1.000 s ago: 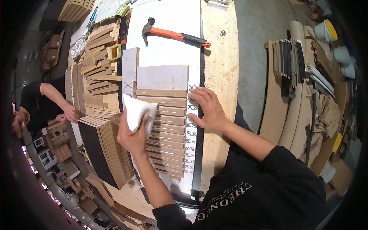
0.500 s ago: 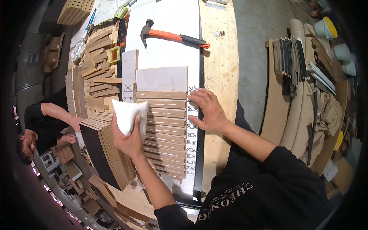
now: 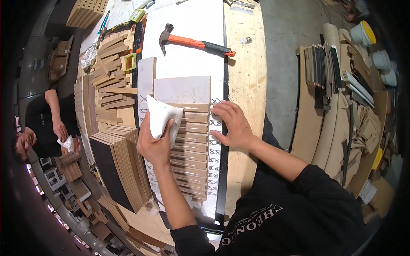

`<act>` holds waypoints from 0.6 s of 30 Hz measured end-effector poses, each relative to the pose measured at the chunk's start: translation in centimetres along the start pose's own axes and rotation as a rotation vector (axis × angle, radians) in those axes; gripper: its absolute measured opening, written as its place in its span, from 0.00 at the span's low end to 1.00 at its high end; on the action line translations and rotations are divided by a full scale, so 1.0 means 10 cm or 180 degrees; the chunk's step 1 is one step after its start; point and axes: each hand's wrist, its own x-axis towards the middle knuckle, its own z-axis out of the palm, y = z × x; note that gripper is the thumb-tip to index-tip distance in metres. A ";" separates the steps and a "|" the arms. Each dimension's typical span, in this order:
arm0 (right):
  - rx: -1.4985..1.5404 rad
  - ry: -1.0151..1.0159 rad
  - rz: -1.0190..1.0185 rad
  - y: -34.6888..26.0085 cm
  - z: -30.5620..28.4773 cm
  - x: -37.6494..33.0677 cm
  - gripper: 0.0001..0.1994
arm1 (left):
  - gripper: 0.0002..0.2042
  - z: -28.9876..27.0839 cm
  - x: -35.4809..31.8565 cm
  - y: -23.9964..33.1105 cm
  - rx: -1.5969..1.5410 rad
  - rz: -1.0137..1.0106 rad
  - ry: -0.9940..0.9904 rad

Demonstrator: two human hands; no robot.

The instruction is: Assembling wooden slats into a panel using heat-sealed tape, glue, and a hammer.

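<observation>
My left hand (image 3: 154,147) is closed around a soft white squeeze bag (image 3: 160,116), held over the left part of a row of light brown wooden strips (image 3: 190,148). Thin white lines of what looks like glue run along the strips. The bag's tip and the strips' left ends are partly hidden by the bag and hand. My right hand (image 3: 232,126) has its fingers spread at the strips' right ends, beside a white board edge (image 3: 215,152) with pen crosses. A grey panel (image 3: 183,88) lies just beyond the strips, with a narrower grey piece (image 3: 147,74) to its left.
An orange and black claw hammer (image 3: 194,42) lies farther back. Left are loose wood sticks (image 3: 113,81) and a tall board stack (image 3: 124,168). A co-worker (image 3: 49,121) stands beyond, holding something white. Cardboard and rolls (image 3: 331,111) stand on the right.
My left hand has moved the bag rightward and slightly away from me across the strips. My right hand stays nearly still. The co-worker's hand has left the board stack and now holds something white.
</observation>
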 end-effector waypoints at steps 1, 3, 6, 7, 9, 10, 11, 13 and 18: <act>-0.0012 0.0016 -0.0012 0.00 0.00 0.00 0.30 | 0.25 0.00 0.00 -0.04 0.0028 -0.0077 0.0011; -0.0023 0.0032 -0.0028 -0.01 0.00 0.00 0.30 | 0.26 -0.04 0.02 -0.09 0.0084 -0.0047 0.0046; -0.0031 -0.0005 -0.0019 -0.01 0.01 -0.01 0.30 | 0.27 -0.07 0.06 -0.16 0.0176 -0.0023 0.0110; -0.0033 -0.0012 -0.0005 -0.01 0.01 -0.02 0.30 | 0.26 -0.07 0.07 -0.18 0.0212 -0.0027 0.0136; -0.0040 -0.0023 0.0005 0.00 0.00 -0.02 0.30 | 0.26 -0.07 0.11 -0.21 0.0261 0.0004 0.0152; -0.0032 0.0000 -0.0010 -0.01 0.00 -0.02 0.29 | 0.26 -0.06 0.12 -0.22 0.0319 0.0033 0.0170; -0.0021 0.0021 -0.0025 -0.01 -0.01 -0.01 0.29 | 0.26 -0.05 0.14 -0.23 0.0318 0.0025 0.0176; -0.0014 0.0070 -0.0050 -0.01 -0.01 -0.01 0.29 | 0.26 -0.05 0.15 -0.24 0.0448 -0.0046 0.0231; 0.0012 0.0165 -0.0086 -0.01 0.05 0.01 0.28 | 0.22 -0.41 -0.04 -0.20 -0.0335 -0.0604 0.0757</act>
